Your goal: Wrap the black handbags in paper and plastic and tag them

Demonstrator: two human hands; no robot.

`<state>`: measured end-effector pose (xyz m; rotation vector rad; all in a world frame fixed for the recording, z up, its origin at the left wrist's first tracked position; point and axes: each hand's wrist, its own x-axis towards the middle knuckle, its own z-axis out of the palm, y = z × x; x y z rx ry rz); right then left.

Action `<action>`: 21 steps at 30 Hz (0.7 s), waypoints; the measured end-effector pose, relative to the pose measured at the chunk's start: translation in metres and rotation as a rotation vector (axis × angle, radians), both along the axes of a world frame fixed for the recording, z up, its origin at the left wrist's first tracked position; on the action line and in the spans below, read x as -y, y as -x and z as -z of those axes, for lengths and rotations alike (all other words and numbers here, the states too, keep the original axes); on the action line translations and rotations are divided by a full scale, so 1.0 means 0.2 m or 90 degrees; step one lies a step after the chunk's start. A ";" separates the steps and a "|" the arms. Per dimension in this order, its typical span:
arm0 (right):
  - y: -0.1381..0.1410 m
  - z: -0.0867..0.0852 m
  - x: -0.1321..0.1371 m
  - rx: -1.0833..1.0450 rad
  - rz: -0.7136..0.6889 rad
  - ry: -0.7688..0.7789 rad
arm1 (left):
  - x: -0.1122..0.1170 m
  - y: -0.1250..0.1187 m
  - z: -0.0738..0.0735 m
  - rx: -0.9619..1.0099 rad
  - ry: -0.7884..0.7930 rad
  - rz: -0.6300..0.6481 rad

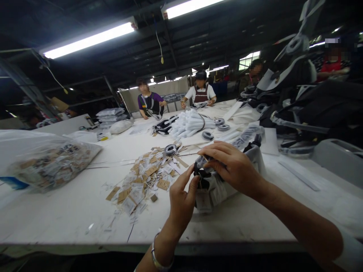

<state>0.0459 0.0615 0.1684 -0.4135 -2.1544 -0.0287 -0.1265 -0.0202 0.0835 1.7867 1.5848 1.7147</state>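
Note:
A grey-white bag-like article (218,194) with black parts lies at the table's near side. My left hand (183,196) is closed on the black strap end (197,170) at its left end, thumb and fingers pressed together. My right hand (234,166) reaches over the article from the right, its fingers pinched at the plastic-wrapped part of the same strap. A small tan piece shows between these fingertips. Thin pale string (200,182) hangs below the strap, over a pale tag-like patch. Left of my hands spreads a pile of brown and white tags (147,175).
A clear plastic bag of tags (56,162) lies at left. White wrapped tubes (188,122) and strap rolls (170,150) are beyond the tags. Black articles (317,109) are heaped at right, near a grey plastic piece (340,160). Two co-workers (200,94) are at the far side.

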 end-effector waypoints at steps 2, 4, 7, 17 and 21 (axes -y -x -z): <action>0.00 0.00 0.00 0.003 0.008 -0.002 | -0.02 0.00 0.02 0.017 0.026 0.030; 0.00 0.00 0.00 0.006 0.010 0.003 | -0.02 0.00 0.05 0.032 0.050 0.057; -0.01 0.01 -0.01 0.007 0.007 0.014 | 0.01 -0.01 0.10 0.078 0.069 0.098; 0.02 -0.01 -0.01 -0.013 -0.010 0.019 | -0.05 -0.15 0.18 0.191 0.159 -0.017; -0.11 0.06 0.04 -0.092 0.060 0.042 | -0.09 -0.10 0.19 0.232 0.131 -0.012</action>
